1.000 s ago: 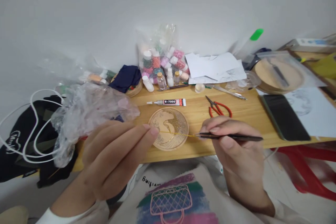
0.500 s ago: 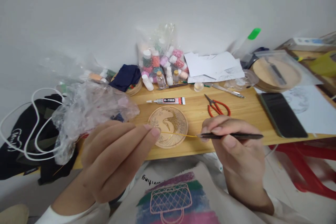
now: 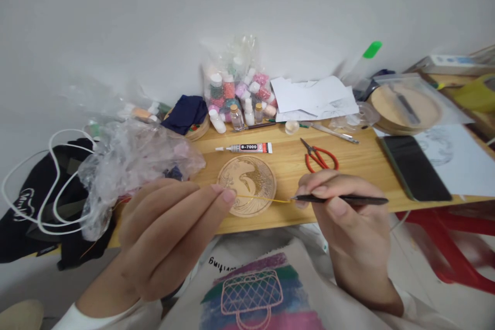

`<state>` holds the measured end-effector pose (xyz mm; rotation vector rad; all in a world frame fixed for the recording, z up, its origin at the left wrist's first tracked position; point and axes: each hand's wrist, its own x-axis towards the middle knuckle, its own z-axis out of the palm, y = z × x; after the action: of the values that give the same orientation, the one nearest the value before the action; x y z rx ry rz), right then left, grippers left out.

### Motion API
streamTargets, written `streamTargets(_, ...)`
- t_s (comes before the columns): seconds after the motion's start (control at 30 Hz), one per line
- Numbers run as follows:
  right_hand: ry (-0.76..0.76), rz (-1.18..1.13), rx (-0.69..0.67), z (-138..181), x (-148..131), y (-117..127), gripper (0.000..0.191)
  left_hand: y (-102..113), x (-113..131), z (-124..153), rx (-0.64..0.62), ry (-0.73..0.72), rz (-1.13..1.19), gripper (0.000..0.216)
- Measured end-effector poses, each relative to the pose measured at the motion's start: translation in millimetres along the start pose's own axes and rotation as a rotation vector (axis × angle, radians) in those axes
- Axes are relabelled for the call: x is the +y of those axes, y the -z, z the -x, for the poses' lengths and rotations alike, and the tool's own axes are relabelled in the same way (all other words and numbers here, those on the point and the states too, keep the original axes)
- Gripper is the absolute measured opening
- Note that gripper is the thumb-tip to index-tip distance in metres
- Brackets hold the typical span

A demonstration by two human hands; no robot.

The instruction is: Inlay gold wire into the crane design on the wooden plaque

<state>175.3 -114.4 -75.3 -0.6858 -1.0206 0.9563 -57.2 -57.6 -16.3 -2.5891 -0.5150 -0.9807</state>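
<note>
Pinching one end of a thin yellow wire (image 3: 263,198) between thumb and fingertips, the left hand (image 3: 170,237) is closed narrowly on it. The wire runs level from those fingertips across to the right hand (image 3: 348,221), which is closed around dark tweezers (image 3: 340,199) whose tip meets the wire's other end. Just beyond the wire, between the two hands, a round wooden disc (image 3: 246,185) with a carved bird pattern lies flat on the desk (image 3: 363,165). Past the disc lies a tube of B-7000 glue (image 3: 247,148), and beyond the right hand's knuckles rest red-handled scissors (image 3: 319,155). Farther out from the right hand a dark phone (image 3: 415,167) lies face up. Beside the left hand sits crumpled clear plastic (image 3: 131,160), with a looped white cord (image 3: 50,185) farther out. Against the wall stands a bag of small bead bottles (image 3: 235,93).
</note>
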Motion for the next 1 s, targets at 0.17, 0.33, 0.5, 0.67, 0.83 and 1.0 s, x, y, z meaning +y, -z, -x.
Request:
streamTargets(0.17, -0.011, 0.016, 0.022, 1.2, -1.1, 0.7, 0.014, 0.8, 1.5, -1.5, 0.001, 0.005, 0.006, 0.016)
streamTargets(0.33, 0.005, 0.021, 0.025, 1.7, -0.1, 2.0, 0.014, 1.2, 3.2, -2.8, -0.012, 0.030, 0.008, 0.017)
streamTargets(0.5, 0.005, 0.016, -0.002, 1.1, 0.5, 2.5, 0.014, 1.2, 1.0, -0.7, 0.000, -0.012, 0.019, 0.017)
streamTargets(0.67, -0.005, 0.008, -0.013, 1.5, 0.2, 2.1, 0.014, 0.9, -0.4, -0.9, 0.005, -0.035, 0.019, 0.018)
streamTargets(0.83, -0.013, 0.026, -0.004, 2.4, 0.8, 2.0, 0.013, 0.7, 0.8, -0.9, 0.024, -0.037, 0.022, 0.019)
streamTargets(1.0, 0.006, 0.010, -0.036, 2.0, 0.7, 3.0, 0.015, 3.0, 5.9, -0.6, 0.005, 0.029, 0.017, 0.020)
